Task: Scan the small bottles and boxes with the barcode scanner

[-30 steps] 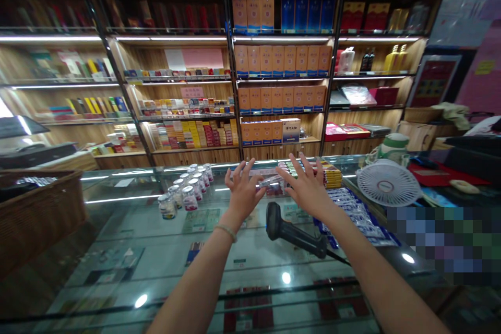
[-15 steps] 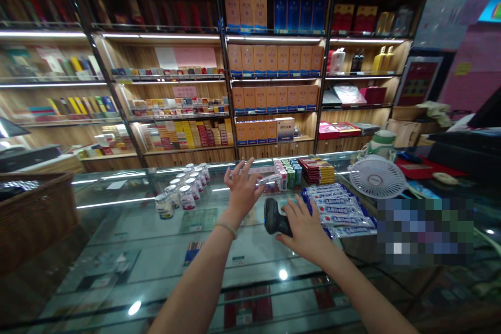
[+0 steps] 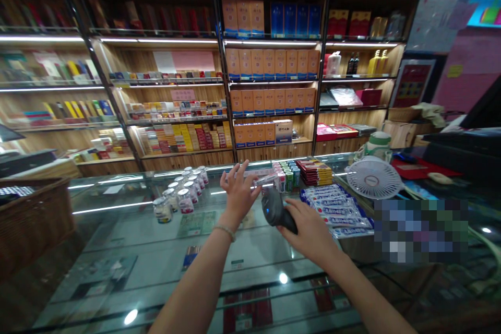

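Brown wicker forms the basket at the left end of the glass table. Next, toward the far edge, lidded jars stand in two rows. My left hand comes after them, fingers fanned and loosely bent; a slim clear thing lies right beside its thumb, and I cannot tell whether I pinch it.

Just right of that is the black scanner, and here is the change: it no longer lies flat, for my right hand now has its fingers closed around the handle. Its head tilts up near the clear thing, a blue light showing, so I judge it under control and usable.

Beyond this hand, along the far edge, sit small rolls, then red-and-yellow packs; nearer, blue-and-white packets; last, a white fan.
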Motion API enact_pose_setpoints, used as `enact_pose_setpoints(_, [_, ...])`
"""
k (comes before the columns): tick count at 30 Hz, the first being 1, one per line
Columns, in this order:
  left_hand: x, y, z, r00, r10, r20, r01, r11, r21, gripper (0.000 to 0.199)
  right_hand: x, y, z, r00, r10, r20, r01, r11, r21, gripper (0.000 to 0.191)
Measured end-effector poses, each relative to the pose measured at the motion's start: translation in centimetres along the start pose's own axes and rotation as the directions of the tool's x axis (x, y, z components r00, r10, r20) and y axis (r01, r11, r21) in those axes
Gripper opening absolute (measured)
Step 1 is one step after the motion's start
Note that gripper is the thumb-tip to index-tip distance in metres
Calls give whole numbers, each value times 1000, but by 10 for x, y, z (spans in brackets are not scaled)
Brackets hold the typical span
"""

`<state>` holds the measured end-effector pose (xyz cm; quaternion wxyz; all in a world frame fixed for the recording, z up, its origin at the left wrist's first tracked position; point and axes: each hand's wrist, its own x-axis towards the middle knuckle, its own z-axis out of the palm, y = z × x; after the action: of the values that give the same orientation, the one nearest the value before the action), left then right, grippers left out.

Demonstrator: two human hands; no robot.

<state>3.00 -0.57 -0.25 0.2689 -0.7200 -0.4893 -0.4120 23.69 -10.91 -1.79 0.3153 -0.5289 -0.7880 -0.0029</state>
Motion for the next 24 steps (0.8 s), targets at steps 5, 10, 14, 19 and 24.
enact_pose_setpoints(5, [0, 1, 0, 999, -22, -26, 22, 1000, 7, 16, -1, 3, -34, 984, 161, 71, -174, 946, 272, 35])
enact_pose_setpoints(10, [0, 4, 1, 999, -27, -36, 27, 1000, -1, 14, -3, 6, -46, 983, 164, 81, -183, 903, 389, 37])
enact_pose_setpoints(14, [-2, 4, 3, 998, -23, -64, 23, 1000, -8, 7, -7, 3, -41, 979, 196, 47, -201, 926, 319, 38])
enact_pose_setpoints(19, [-1, 2, 2, 999, -11, -42, 12, 1000, 13, 17, -8, -1, -41, 980, 194, 34, -197, 945, 261, 38])
enact_pose_setpoints(24, [0, 1, 1, 998, -32, -50, 33, 999, 7, 16, 1, -3, -47, 980, 199, 12, -200, 977, 74, 30])
